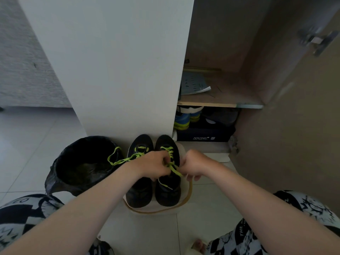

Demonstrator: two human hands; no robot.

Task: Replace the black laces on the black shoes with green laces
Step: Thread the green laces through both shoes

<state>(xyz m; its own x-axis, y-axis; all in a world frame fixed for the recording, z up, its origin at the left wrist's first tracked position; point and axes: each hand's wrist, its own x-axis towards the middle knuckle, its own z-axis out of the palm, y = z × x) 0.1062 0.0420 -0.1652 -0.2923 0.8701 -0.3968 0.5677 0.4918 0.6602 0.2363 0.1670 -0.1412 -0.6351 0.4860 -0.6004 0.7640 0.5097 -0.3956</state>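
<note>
Left arm (103, 196): bare, enters from the 8 o'clock corner and reaches toward 1 o'clock, wrist straight.
Left hand (152, 164): back facing up, fingers curled in, pinching the green lace (174, 169) on its 3 o'clock side.
Right arm (239, 188): bare, enters from the 4 o'clock side and reaches toward 10 o'clock.
Right hand (193, 165): fisted, fingers tucked under, gripping the lace's end at its 7 o'clock edge.
Spacing: right hand at 3 o'clock of the left, close but apart.
</note>
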